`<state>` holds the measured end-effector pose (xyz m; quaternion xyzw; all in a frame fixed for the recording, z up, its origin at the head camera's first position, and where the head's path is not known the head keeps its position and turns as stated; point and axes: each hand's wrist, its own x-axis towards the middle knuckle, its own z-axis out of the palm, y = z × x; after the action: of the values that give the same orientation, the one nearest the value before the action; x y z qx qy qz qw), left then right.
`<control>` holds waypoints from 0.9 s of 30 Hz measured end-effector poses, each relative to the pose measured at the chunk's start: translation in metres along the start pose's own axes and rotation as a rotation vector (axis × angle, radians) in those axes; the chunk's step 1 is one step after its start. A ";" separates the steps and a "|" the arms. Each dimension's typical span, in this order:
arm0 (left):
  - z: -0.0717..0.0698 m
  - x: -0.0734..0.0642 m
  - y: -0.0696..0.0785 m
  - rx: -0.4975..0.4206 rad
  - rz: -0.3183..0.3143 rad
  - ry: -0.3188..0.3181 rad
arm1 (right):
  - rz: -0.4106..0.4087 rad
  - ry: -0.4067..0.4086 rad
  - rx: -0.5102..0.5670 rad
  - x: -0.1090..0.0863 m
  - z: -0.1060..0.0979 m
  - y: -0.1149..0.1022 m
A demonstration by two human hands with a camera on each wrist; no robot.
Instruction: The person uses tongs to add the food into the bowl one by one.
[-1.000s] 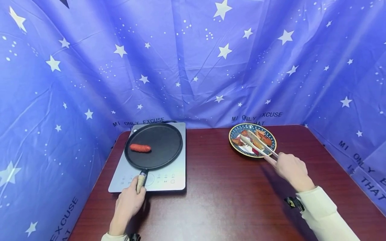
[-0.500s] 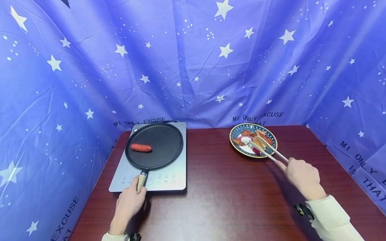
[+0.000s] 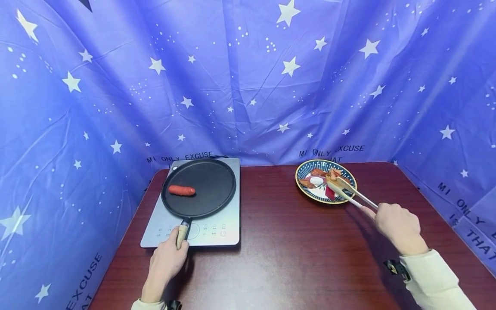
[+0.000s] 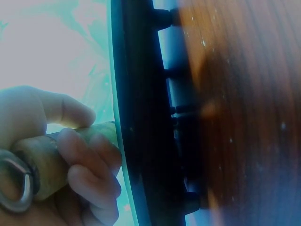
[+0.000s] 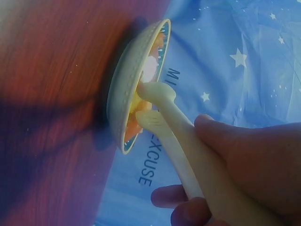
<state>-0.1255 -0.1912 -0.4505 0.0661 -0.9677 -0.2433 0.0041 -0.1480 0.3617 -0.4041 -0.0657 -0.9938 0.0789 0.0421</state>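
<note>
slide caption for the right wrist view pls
Right hand grips pale tongs at the food in a shallow bowl.

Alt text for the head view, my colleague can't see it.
The right hand holds tongs at food on a patterned plate. The left hand grips the handle of a black pan on a silver cooktop, a red sausage in the pan.

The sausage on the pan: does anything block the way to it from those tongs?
Nothing tall is visible. Between the sausage and the tongs, which the right hand holds at the plate, lie a white piece of food, tabletop, a strip of cooktop and the low rims of plate and pan.
</note>
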 end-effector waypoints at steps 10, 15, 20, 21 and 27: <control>0.001 0.001 0.001 0.006 -0.010 -0.010 | -0.054 0.024 -0.054 0.009 -0.001 -0.005; 0.000 0.001 0.001 0.013 -0.004 0.005 | -0.050 0.043 -0.047 0.007 -0.004 -0.004; -0.001 0.001 0.002 0.014 0.006 0.019 | -0.049 0.063 -0.049 0.009 -0.003 -0.003; -0.001 0.001 0.002 0.014 0.007 0.018 | -0.047 0.062 -0.050 0.010 -0.002 -0.002; -0.001 0.001 0.001 0.016 -0.001 0.010 | -0.071 0.041 -0.054 0.013 0.002 0.001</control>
<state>-0.1265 -0.1908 -0.4493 0.0681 -0.9695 -0.2354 0.0085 -0.1609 0.3644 -0.4050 -0.0333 -0.9962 0.0494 0.0635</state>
